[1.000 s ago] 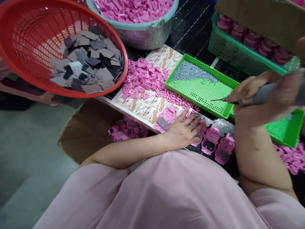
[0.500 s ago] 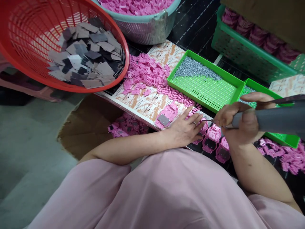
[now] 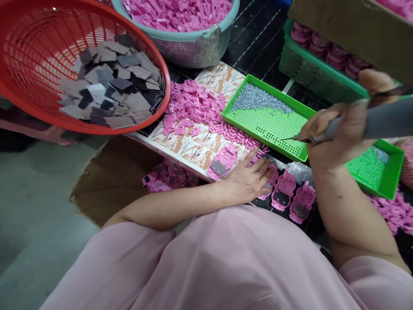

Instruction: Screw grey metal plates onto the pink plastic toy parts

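My left hand point(image 3: 247, 183) lies flat with fingers spread over a pink plastic casing point(image 3: 272, 175), which it partly hides. In my right hand point(image 3: 342, 133) is a grey electric screwdriver point(image 3: 392, 117), fingers wrapped round its front end. The thin bit points left, above the near edge of a green perforated tray point(image 3: 254, 120); no screw can be made out on its tip. Silver screws point(image 3: 260, 98) are heaped at the tray's far side. Another casing with a grey plate point(image 3: 222, 161) sits left of my left hand. Two more casings point(image 3: 284, 189) lie to its right.
A red basket point(image 3: 166, 90) of grey plates stands at the left, a pale blue basket point(image 3: 200, 49) of pink parts behind. Loose pink parts point(image 3: 193, 103) and small pink cylinders point(image 3: 235, 132) cover the board. A second green tray point(image 3: 392, 178) and a green crate point(image 3: 309, 73) are at the right.
My right hand has lifted the screwdriver up and to the right, from beside my left fingers to above the green tray. The left hand stays on the casing. The view has shifted slightly.
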A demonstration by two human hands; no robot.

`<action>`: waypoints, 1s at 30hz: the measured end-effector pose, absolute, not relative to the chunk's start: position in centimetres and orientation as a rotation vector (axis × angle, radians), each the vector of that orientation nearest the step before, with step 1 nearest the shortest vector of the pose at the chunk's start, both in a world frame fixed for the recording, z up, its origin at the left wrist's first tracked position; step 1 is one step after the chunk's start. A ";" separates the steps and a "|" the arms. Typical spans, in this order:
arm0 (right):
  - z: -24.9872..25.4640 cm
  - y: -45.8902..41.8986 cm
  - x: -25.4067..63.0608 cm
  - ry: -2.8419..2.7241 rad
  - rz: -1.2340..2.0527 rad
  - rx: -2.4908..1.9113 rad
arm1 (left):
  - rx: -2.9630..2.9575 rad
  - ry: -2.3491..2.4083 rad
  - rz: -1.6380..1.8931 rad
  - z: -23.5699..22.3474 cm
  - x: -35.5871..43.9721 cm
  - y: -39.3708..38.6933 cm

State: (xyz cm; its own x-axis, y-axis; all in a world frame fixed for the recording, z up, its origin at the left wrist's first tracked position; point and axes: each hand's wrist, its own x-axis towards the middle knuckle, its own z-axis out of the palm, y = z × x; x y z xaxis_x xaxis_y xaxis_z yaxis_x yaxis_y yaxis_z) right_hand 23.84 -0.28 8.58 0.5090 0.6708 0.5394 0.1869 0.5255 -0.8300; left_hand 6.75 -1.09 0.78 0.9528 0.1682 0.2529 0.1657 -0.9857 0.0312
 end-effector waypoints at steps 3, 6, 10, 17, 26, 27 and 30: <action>7.3 1.3 23.9 -0.989 0.251 -0.931 | 3.098 0.259 0.429 0.7 6.7 -1.2; 6.7 1.9 23.7 -1.010 0.262 -0.944 | 3.085 0.273 0.456 0.7 6.7 -1.2; 6.5 2.0 23.7 -1.023 0.255 -0.992 | 3.059 0.265 0.481 0.8 6.7 -1.2; 7.1 2.2 23.5 -1.045 0.257 -0.981 | 3.046 0.261 0.439 0.6 6.6 -1.1; 10.0 -4.3 22.9 -1.090 0.499 -1.036 | 3.062 0.273 0.493 0.7 6.8 -1.1; 9.8 -5.0 22.7 -1.120 0.529 -1.003 | 3.057 0.275 0.501 0.7 6.9 -1.2; 9.0 -6.0 22.1 -1.122 0.516 -0.926 | 3.056 0.283 0.487 0.8 6.9 -1.3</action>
